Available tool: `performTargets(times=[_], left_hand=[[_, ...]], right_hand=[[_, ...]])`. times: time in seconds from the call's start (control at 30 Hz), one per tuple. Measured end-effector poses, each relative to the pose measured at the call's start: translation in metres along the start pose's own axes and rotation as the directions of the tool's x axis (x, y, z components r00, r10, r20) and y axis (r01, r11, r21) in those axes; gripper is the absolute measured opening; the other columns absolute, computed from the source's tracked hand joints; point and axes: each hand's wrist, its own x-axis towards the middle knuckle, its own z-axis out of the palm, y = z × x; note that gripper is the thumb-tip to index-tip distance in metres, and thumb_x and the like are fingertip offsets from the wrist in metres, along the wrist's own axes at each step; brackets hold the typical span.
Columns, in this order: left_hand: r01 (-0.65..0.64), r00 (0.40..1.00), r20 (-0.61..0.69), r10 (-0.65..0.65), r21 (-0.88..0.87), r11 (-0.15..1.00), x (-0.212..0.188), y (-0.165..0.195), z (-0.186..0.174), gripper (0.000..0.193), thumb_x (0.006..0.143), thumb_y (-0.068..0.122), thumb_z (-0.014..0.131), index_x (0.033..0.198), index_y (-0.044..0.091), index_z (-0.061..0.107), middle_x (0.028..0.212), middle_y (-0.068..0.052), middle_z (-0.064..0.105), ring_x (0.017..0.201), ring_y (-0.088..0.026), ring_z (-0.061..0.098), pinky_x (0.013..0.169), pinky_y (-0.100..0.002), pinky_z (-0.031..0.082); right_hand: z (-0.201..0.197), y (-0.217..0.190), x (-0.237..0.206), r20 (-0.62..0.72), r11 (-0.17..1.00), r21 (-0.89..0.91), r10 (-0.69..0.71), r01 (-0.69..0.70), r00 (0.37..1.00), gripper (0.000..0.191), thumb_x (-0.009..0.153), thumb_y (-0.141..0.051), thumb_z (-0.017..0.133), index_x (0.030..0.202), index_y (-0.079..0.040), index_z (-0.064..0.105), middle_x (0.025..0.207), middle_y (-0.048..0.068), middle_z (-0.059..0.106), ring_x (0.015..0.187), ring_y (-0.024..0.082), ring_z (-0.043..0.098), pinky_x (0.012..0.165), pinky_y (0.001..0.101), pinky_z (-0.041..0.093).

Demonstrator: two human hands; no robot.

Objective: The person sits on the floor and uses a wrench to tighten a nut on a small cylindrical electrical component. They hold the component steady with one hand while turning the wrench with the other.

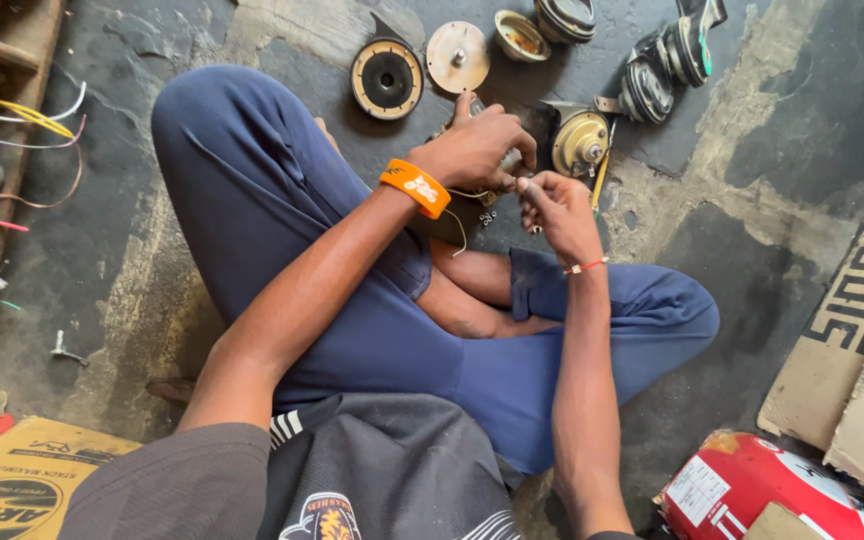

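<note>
Far below and left of the fingers [512,150], a yellow cardboard box [22,480] with black print. Far right, flat brown cardboard [852,310] with big black letters. Below right, a red can [752,485] with a white label [697,492].

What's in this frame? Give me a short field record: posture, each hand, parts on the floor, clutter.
posture: person seated cross-legged on a concrete floor, blue trousers
left hand: orange wristband, grips a small part, mostly hidden
right hand: red thread bracelet, fingertips pinch something tiny, too small to tell
between hands: thin wire, small screws
floor ahead: black round disc, flat metal disc, brass-coloured round horn body
left edge: loose coloured wires
lower right: red canister, cardboard
</note>
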Motion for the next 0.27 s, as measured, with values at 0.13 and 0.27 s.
performTargets(times=[0.13,0.27], left_hand=[[-0.024,0.999,-0.023,0.024,-0.003,1.000,-0.004,0.008,-0.010,0.035,0.071,0.032,0.087,0.104,0.026,0.077,0.106,-0.003,0.067,0.121,-0.029,0.054,0.108,-0.076,0.014],[-0.012,1.000,-0.007,0.012,-0.005,1.000,-0.017,-0.013,-0.042,0.034,0.074,0.033,0.086,0.105,0.023,0.075,0.108,-0.002,0.067,0.121,-0.028,0.055,0.110,-0.078,0.011]], right_hand=[[0.008,-0.006,0.004,-0.310,0.992,-0.094,-0.106,0.081,0.945,0.020,0.103,-0.016,0.070,0.090,-0.002,0.064,0.072,0.002,0.062,0.056,0.009,0.057,0.050,0.0235,0.043],[-0.004,-0.027,-0.034,-0.154,0.985,0.174,0.029,-0.002,0.988,0.015,0.103,-0.018,0.066,0.097,-0.004,0.065,0.078,0.001,0.067,0.062,0.010,0.064,0.056,0.0236,0.054]])
